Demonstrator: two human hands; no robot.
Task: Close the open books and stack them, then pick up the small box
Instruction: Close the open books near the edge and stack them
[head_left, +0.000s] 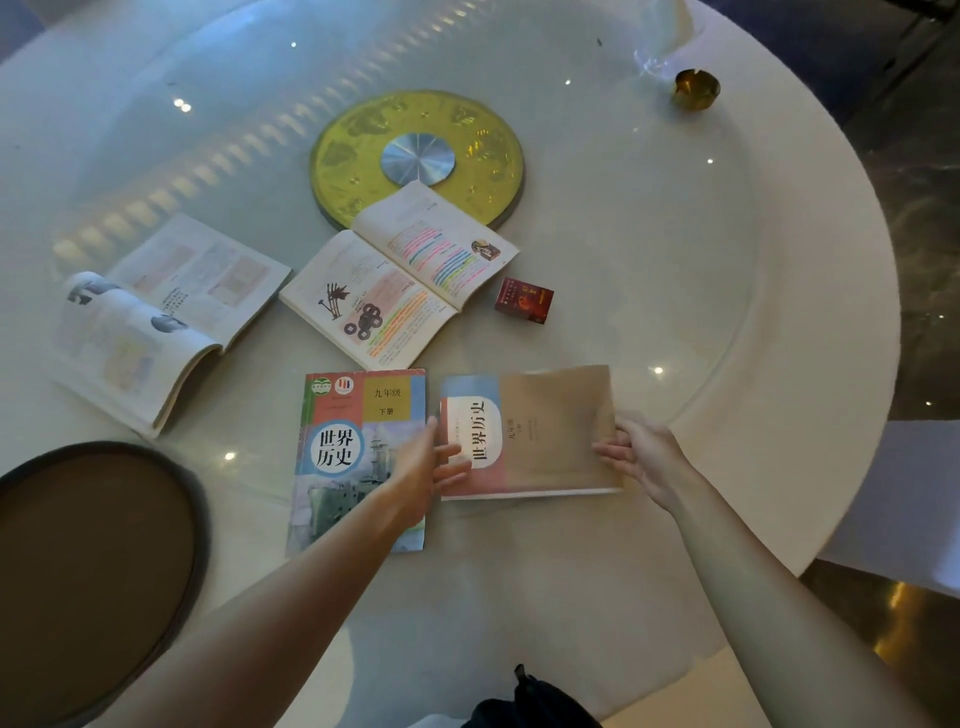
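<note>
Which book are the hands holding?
The closed tan-covered book, turned sideways, left hand and right hand at its ends. The ship-covered book lies beside it; two open books lie beyond.

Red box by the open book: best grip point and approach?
Pinch the red box from above across its near and far edges, coming in from the right. It lies flat, so only the top and thin sides are open, and the open book sits close on its left.

Tray (104, 448) partly off-frame; small box (523, 300) lettering illegible
</note>
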